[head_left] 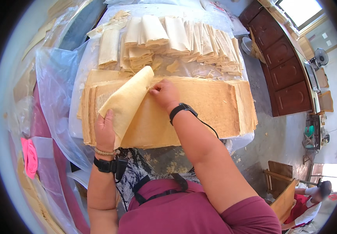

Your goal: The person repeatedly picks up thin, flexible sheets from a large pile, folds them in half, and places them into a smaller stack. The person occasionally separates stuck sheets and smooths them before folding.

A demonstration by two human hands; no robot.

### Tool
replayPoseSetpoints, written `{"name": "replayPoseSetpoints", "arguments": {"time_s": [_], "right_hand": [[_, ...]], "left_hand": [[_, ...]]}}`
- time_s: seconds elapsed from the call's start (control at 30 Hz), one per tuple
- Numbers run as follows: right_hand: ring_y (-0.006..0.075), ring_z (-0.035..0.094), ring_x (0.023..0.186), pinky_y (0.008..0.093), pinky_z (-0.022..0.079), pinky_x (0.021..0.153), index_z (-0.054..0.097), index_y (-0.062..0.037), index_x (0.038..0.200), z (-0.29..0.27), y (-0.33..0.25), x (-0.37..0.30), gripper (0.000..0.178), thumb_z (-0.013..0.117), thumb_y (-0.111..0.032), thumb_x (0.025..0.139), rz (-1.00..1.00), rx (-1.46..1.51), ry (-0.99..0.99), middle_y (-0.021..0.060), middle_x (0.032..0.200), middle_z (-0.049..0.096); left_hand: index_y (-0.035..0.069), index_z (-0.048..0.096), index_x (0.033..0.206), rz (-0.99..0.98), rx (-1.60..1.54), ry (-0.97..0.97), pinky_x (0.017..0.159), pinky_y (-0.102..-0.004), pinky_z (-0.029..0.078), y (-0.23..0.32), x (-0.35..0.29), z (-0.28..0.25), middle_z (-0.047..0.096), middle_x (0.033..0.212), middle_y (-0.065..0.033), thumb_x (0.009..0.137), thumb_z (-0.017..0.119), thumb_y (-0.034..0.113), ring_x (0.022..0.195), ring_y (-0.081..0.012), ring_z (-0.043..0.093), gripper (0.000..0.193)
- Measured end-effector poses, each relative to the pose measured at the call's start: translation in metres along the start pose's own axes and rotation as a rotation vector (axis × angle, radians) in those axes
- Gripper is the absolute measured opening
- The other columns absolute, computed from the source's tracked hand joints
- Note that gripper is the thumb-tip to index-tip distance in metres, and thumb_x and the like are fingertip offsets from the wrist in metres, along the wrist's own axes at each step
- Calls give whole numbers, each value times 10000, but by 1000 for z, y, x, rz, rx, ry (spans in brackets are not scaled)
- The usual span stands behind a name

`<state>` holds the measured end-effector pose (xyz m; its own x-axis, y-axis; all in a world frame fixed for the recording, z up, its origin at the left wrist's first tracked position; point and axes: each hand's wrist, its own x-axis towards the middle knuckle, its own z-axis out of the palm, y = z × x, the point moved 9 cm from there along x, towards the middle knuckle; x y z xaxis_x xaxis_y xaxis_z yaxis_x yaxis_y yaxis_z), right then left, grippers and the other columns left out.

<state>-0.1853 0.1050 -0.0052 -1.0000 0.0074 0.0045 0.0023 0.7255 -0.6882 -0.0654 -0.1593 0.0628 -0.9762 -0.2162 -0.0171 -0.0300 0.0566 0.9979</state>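
A thin tan sheet (127,99), partly rolled over on itself, slants up from the left end of a broad stack of similar sheets (199,111). My left hand (105,130) grips its near left edge, thumb on top and the other fingers hidden beneath. At the sheet's ragged right edge, my right hand (165,93) is closed in a pinch, its knuckles just above the stack. Behind the stack, many folded sheets (176,37) lie in an overlapping row, with broken scraps (172,66) between the row and the stack.
Clear plastic film (59,78) drapes along the table's left side, near a pink cloth (29,158). Dark red cabinets (279,74) and a broom (256,48) stand to the right. At lower right, another person (307,204) is beside a wooden box (283,199).
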Motion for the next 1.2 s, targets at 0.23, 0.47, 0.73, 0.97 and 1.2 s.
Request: {"name": "replayPoseSetpoints", "arguments": {"time_s": [0.23,0.47,0.73,0.97,1.2], "right_hand": [[129,696,798,293,535,761,743,-73,952,12,36,11,158,749,-229,925,199,767,-155,29,867,748],[106,684,851,283,531,791,696,-41,1113,3,46,9,200,717,-169,962,170,799,-108,34,897,741],[318,548,1322,432,428,1100,654,-148,1371,-32,26,-105,432,649,-267,956,-344,-114,60,121,1391,624],[310,318,1530,623,195,1223,569,-245,1469,-37,15,-142,520,609,-403,975,-383,-491,-29,54,1627,414],[288,338,1526,604,191,1228,579,-252,1467,-25,8,-143,530,575,-420,965,-426,-495,-9,49,1620,437]], "left_hand": [[-40,568,1384,-112,-458,156,1016,-343,510,-29,9,-33,665,1303,-109,1081,568,241,1164,-194,642,413],[-52,572,1378,81,-258,445,1000,-358,517,31,11,-120,668,1303,-124,1087,552,248,1141,-217,656,418],[-49,643,1307,406,381,561,919,-338,530,167,-27,-109,700,1251,-137,1078,574,299,1028,-218,685,422],[-24,610,1323,94,-210,672,894,-408,597,120,39,-300,694,1255,-141,1066,579,323,1064,-261,714,434],[-24,594,1336,6,-285,609,897,-429,602,100,61,-528,691,1270,-135,1066,572,328,1098,-268,712,444]]}}
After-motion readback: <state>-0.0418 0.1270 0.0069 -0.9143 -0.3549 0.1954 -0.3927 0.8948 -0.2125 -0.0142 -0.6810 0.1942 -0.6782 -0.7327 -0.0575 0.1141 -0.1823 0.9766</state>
